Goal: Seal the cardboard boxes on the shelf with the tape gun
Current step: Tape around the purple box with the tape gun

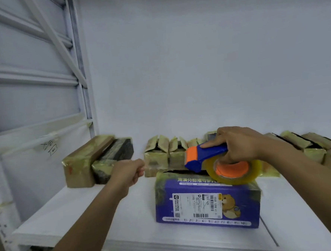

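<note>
Glossy purple carton (pixel 205 206) on white shelf (pixel 89 219), front centre. White shipping label (pixel 195 205) with barcodes; cartoon bear (pixel 230 205); numerals 1 to 10 along lower edge; white Chinese characters near top, blurred. Blue-and-orange plastic tape gun (pixel 206 155) with clear tape roll (pixel 234 171) over carton top, gripped from above by right hand (pixel 238 145). Left hand (pixel 128 173) curled, thumb against forefinger; anything pinched, indiscernible. Tape-wrapped brown cardboard boxes (pixel 157 161) behind, flaps raised.

light: even, cool, bright | shadows: soft | blur: slight overall | edges: wide-angle bowed
</note>
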